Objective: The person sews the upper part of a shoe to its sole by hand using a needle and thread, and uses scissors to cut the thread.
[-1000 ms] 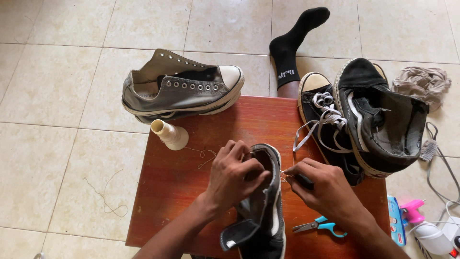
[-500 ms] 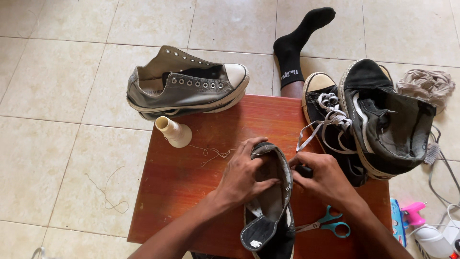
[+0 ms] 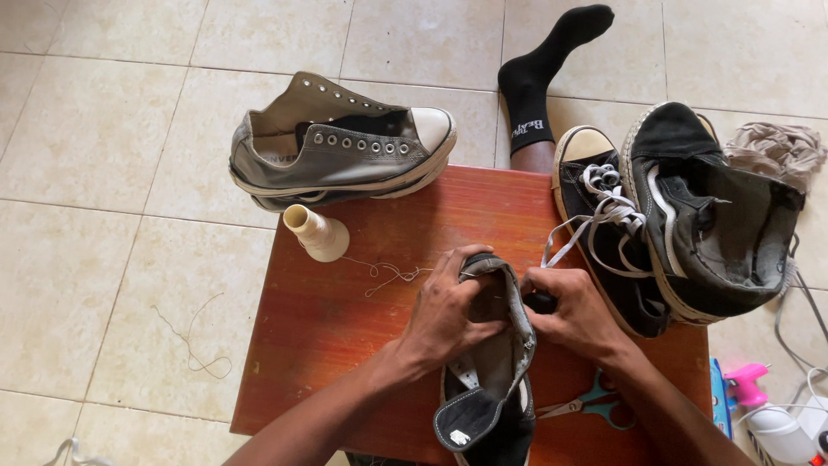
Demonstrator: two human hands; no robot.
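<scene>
Far left, open cream floor tiles (image 3: 103,164) with a loose curl of thread (image 3: 194,349), plenty of free room there. A grey canvas lace-less sneaker (image 3: 341,147) overhangs the back-left edge of the reddish-brown wooden table (image 3: 345,328), the cream thread spool (image 3: 315,233) just beside it, its thread trailing toward the hands. Left hand (image 3: 448,315) is clamped around the collar of the dark grey high-top shoe (image 3: 492,371), which lies at the table's front edge. Right hand (image 3: 573,315) is closed on the shoe's other side, pinching a small dark tool. Blue-handled scissors (image 3: 595,404) lie just beside that wrist. Two black sneakers (image 3: 681,216) crowd the right edge, a black-socked foot (image 3: 539,78) behind.
</scene>
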